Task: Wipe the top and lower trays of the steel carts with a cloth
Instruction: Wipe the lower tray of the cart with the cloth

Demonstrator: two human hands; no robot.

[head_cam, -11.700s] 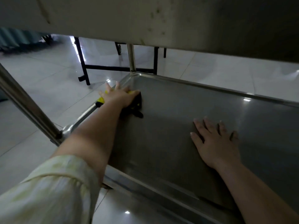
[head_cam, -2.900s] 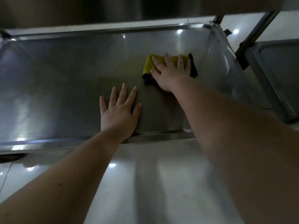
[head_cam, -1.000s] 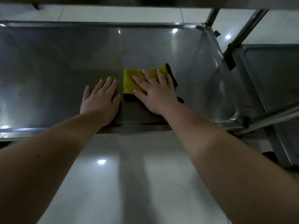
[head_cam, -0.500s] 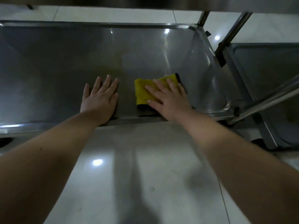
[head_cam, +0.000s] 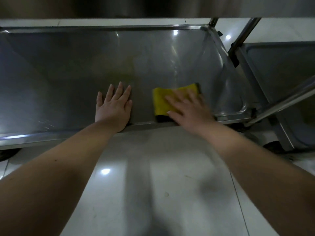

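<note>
A yellow cloth (head_cam: 161,101) with a dark edge lies flat on the lower steel tray (head_cam: 68,68) of the cart, close to the tray's near rim and right of the middle. My right hand (head_cam: 189,108) presses flat on the cloth with straight fingers, blurred by motion. My left hand (head_cam: 114,106) rests palm down on the bare tray, fingers spread, a hand's width left of the cloth. The underside of the top tray (head_cam: 153,5) hangs across the top of the view.
A second steel cart's lower tray (head_cam: 281,68) stands at the right, its upright post (head_cam: 242,36) and a slanted bar (head_cam: 281,103) next to this tray's right end. Glossy white floor tiles (head_cam: 162,176) lie under my arms. Dark wheels sit at both lower corners.
My right hand has slid the cloth toward the near rim and a little to the right over the last second. My left hand stays flat in place.
</note>
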